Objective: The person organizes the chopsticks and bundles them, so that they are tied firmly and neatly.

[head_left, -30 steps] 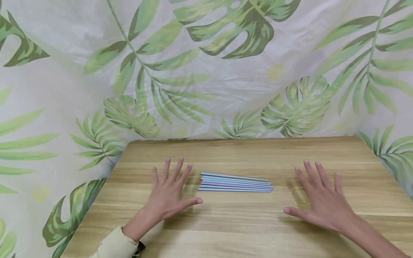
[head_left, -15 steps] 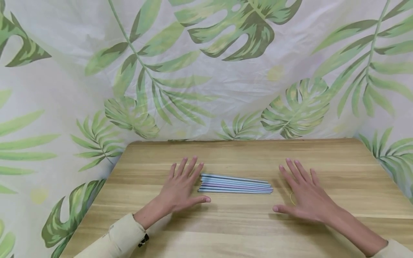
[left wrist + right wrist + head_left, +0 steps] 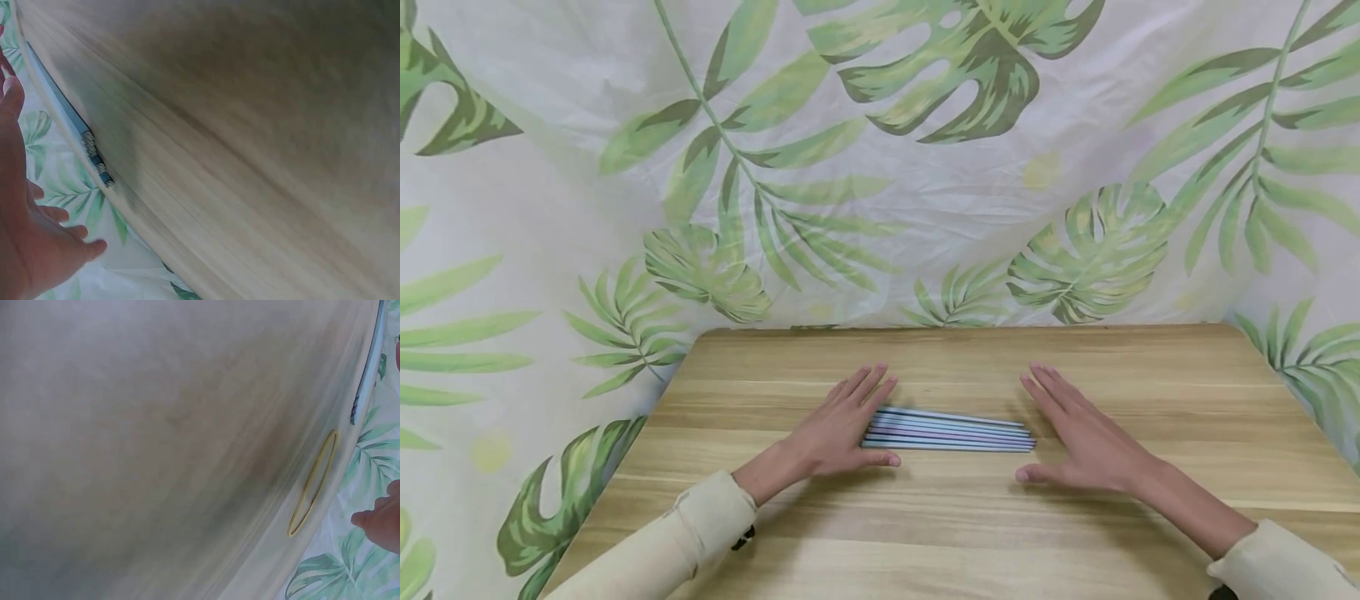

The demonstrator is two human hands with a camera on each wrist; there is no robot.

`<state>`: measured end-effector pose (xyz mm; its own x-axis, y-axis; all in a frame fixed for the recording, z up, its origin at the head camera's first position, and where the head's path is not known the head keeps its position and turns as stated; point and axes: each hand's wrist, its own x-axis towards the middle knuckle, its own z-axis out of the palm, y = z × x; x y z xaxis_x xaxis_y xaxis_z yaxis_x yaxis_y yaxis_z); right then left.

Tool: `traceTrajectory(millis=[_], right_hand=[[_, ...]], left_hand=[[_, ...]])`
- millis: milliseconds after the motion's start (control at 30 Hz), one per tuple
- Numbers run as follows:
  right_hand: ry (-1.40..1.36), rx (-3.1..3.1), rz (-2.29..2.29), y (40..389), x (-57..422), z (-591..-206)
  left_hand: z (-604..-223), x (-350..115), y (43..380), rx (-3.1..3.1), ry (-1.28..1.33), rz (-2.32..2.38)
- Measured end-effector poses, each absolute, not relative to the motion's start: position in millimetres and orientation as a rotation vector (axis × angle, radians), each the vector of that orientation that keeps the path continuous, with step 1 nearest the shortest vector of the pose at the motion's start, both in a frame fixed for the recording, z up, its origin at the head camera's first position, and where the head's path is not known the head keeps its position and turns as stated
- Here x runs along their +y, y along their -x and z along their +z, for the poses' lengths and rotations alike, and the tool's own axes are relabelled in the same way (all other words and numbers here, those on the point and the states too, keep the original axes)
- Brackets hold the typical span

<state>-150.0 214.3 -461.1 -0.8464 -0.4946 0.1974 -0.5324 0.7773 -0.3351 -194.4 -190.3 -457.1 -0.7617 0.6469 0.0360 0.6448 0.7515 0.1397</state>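
A bundle of thin light-blue and purple sticks (image 3: 951,431) lies side by side on the wooden table, fanned slightly at one end. My left hand (image 3: 842,427) hovers by their left ends with straight fingers, overlapping the tips in the head view; the left wrist view shows this hand (image 3: 44,244) apart from the bundle (image 3: 69,115). Off the right ends is my right hand (image 3: 1086,437), thumb spread from straight fingers, holding nothing. A thin yellow rubber band (image 3: 312,483) lies on the table below the right hand (image 3: 384,519); in the head view that hand hides it.
The wooden table (image 3: 940,533) has rounded far corners. Right behind its far edge hangs a pale cloth (image 3: 925,225) printed with green leaves, which also covers both sides.
Both hands have moved inward toward the sticks, the left one rightward and the right one leftward. The rubber band has become covered by the right hand in the head view. The sticks stay put.
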Motion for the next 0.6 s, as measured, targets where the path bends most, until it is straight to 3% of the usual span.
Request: traceTrajectory(millis=[233,600], right_hand=[[-0.842,-2.930,0.657,163.3,208.4,-464.1],[-0.842,-2.953,0.658,180.0,195.3,-471.9]], left_hand=[[-459.0,-188.8,206.0,2.834,-1.171,0.320],[-465.5,-183.3,219.6,2.756,-1.095,0.451]])
